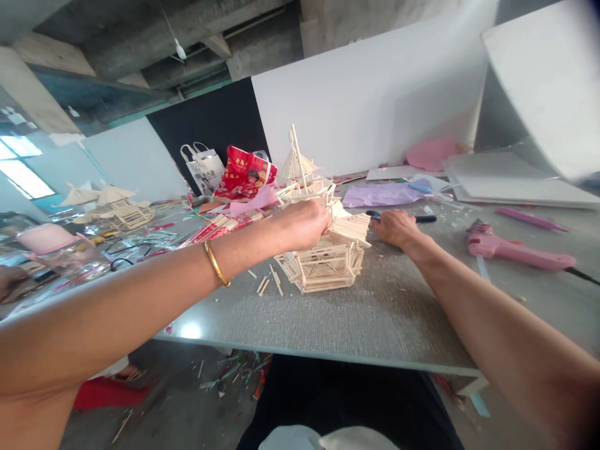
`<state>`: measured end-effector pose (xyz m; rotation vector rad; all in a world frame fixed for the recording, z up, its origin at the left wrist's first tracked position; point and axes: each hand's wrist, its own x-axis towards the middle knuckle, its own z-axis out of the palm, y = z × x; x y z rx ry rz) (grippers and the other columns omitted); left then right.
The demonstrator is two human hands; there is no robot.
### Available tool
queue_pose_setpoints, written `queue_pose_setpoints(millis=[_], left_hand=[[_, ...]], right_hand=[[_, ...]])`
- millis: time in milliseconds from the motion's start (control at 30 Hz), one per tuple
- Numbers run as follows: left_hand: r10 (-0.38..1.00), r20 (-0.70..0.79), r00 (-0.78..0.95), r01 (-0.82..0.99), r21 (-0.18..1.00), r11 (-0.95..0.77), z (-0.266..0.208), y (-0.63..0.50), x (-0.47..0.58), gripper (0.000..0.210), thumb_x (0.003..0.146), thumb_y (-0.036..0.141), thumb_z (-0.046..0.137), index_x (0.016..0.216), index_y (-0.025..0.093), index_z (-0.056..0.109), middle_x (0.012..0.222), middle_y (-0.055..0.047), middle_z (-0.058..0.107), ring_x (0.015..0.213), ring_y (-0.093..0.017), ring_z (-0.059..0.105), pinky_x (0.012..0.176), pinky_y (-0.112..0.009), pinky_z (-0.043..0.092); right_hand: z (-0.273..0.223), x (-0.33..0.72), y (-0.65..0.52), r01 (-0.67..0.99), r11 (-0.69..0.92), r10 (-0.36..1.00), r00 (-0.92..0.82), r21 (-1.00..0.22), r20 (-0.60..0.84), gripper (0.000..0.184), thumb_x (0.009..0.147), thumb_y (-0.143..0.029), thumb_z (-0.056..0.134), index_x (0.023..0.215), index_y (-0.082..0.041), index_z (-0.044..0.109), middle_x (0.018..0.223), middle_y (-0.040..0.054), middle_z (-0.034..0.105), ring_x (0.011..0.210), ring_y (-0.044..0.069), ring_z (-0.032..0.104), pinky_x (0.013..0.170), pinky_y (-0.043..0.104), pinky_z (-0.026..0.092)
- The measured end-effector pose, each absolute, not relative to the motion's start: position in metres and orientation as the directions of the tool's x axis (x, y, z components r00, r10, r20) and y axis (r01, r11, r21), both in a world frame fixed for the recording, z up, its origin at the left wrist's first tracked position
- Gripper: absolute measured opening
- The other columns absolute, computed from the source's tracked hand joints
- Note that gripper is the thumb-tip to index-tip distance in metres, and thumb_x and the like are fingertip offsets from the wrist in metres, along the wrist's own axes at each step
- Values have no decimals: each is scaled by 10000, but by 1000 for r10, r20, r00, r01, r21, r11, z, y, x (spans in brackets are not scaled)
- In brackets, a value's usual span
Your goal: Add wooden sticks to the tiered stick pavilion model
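Observation:
A pavilion model [325, 287] built of thin pale wooden sticks stands on the grey table in front of me. My left hand [307, 225] is closed at its roof, and the hand itself hides what the fingertips pinch. To the right of the model, my right hand [394, 226] lies low over the tabletop, its fingers closed round a slim dark tool [425, 219]. Both ends of that tool stick out from under the hand; its kind is not clear. Short loose sticks [276, 279] lie at the model's left side.
A pink hot glue gun [520, 247] with a cord lies on the right. Purple paper [382, 194] and white boards [515, 178] are behind. A red bag [246, 175] stands at the back. Another stick model [117, 209] and a person's hand [10, 281] appear at left.

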<state>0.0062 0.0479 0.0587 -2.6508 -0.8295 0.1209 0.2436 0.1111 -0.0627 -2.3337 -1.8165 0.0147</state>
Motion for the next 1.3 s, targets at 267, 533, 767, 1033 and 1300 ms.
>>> queue_pose_setpoints(millis=[267, 533, 767, 1033, 1300], left_hand=[[553, 51, 832, 532, -355, -768, 57, 44, 5, 257, 687, 51, 427, 732, 102, 675, 627, -82, 618, 482, -103, 430, 477, -277, 280], [533, 80, 843, 522, -364, -772, 54, 45, 3, 263, 677, 49, 425, 730, 99, 678, 608, -80, 601, 472, -104, 410, 464, -282, 264], [536, 86, 840, 527, -366, -767, 53, 46, 3, 267, 708, 55, 426, 760, 91, 685, 599, -81, 594, 446, -97, 387, 450, -284, 249], [531, 83, 843, 525, -343, -779, 53, 45, 3, 300, 672, 27, 420, 791, 83, 690, 633, -89, 612, 467, -116, 432, 462, -290, 276], [533, 96, 841, 531, -343, -775, 49, 46, -2, 313, 721, 51, 409, 834, 81, 700, 680, -106, 627, 508, -126, 466, 490, -303, 297]], right_hand=[[-65, 245, 112, 964, -231, 959, 248, -129, 140, 415, 918, -478, 446, 1039, -126, 627, 1149, 122, 569, 1111, 254, 494, 924, 470, 396], [-68, 245, 112, 967, -228, 962, 242, -109, 129, 410, 920, -486, 446, 1032, -132, 620, 1135, 109, 573, 1088, 240, 510, 923, 464, 404], [-68, 245, 112, 968, -230, 964, 241, -103, 116, 401, 920, -479, 448, 1027, -130, 615, 1123, 106, 574, 1090, 241, 504, 922, 461, 401], [-69, 246, 115, 968, -236, 965, 244, -88, 98, 401, 924, -484, 444, 1034, -135, 606, 1139, 102, 566, 1095, 236, 502, 921, 455, 407], [-71, 247, 117, 969, -236, 966, 242, -73, 88, 402, 923, -484, 449, 1043, -131, 600, 1131, 101, 566, 1078, 234, 513, 908, 451, 421]])
